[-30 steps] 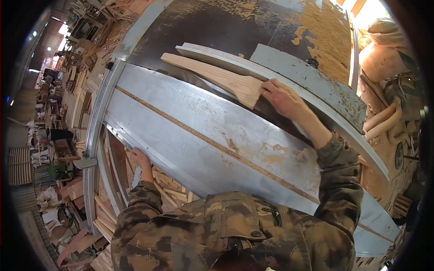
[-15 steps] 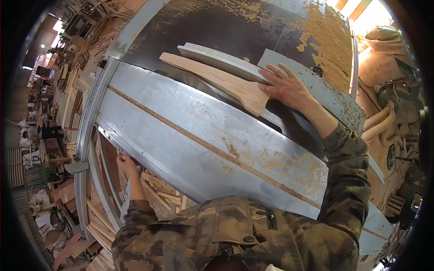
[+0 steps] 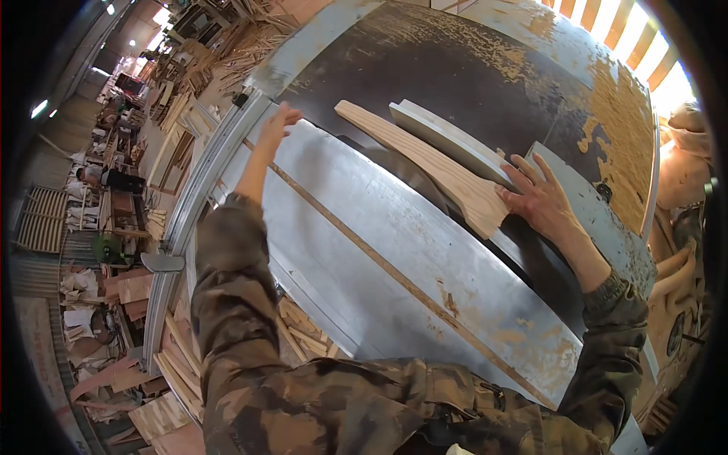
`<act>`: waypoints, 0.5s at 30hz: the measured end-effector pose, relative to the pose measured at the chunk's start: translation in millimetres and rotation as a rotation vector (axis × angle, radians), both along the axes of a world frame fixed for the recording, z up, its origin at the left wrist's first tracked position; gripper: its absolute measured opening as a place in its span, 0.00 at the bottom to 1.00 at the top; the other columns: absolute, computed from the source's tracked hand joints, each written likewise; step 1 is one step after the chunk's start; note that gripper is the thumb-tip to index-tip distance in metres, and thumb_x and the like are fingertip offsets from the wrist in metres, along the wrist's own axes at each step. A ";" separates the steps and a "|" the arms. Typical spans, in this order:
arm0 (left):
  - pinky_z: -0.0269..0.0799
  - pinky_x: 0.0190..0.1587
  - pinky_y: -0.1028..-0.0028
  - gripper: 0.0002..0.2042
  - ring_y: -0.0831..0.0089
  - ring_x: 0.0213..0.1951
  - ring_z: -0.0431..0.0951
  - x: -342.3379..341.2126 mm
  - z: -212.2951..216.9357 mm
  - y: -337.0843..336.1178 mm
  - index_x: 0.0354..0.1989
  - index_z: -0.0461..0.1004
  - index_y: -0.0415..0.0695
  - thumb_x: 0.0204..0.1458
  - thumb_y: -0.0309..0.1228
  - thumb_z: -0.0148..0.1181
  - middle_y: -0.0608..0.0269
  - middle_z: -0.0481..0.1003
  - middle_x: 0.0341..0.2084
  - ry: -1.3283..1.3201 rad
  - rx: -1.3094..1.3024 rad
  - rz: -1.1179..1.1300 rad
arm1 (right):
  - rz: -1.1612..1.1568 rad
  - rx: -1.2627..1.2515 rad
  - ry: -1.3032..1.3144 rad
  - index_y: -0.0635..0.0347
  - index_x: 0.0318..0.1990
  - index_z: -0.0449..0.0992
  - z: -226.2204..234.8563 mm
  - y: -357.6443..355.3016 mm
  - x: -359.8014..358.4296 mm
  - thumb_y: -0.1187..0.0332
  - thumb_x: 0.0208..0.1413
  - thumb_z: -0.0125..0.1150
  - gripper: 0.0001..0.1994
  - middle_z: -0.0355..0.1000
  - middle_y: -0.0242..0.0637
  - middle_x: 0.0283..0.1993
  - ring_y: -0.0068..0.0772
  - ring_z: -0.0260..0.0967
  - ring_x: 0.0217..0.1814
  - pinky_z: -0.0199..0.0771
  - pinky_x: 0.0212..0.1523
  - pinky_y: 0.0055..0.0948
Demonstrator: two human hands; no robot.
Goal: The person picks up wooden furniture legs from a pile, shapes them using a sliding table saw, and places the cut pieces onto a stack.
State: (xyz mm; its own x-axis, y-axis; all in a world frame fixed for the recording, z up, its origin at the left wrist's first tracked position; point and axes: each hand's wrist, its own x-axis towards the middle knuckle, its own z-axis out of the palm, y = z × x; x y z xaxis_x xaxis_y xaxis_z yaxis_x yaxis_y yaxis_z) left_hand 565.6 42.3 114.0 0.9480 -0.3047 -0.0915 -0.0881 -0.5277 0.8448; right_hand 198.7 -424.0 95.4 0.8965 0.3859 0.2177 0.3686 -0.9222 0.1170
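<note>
- In the head view, the pale wooden piece (image 3: 428,158) lies on the machine top, between the sliding metal table (image 3: 364,205) and the light metal fence (image 3: 447,133), its narrow end pointing to the upper left.
- Its outline is already shaped, a long taper flaring to a wide end; judging by that, much of the forming looks done (whether this very edge is finished cannot be told).
- A grey curved disc (image 3: 407,177), probably a saw blade, shows just beside the piece on the table side; whether it turns is unclear.
- The right hand (image 3: 537,203) is spread wide by the wide end, the thumb apparently touching the wood and the fingers over the fence, with no grip around the piece.
- The left hand (image 3: 278,130), somewhat blurred, reaches over the table's far-left end, fingers loosely extended, nothing visible in it, well apart from the wide end.
- What seems left: the piece is not yet lifted off the machine.
</note>
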 end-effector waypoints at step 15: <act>0.19 0.73 0.53 0.46 0.65 0.75 0.49 38.8 -43.0 -64.1 0.68 0.66 0.45 0.61 0.70 0.19 0.57 0.68 0.66 0.245 0.101 -0.220 | -0.009 0.008 -0.072 0.43 0.47 0.81 -3.2 -5.8 5.0 0.63 0.61 0.55 0.10 0.69 0.32 0.64 0.37 0.56 0.74 0.47 0.77 0.48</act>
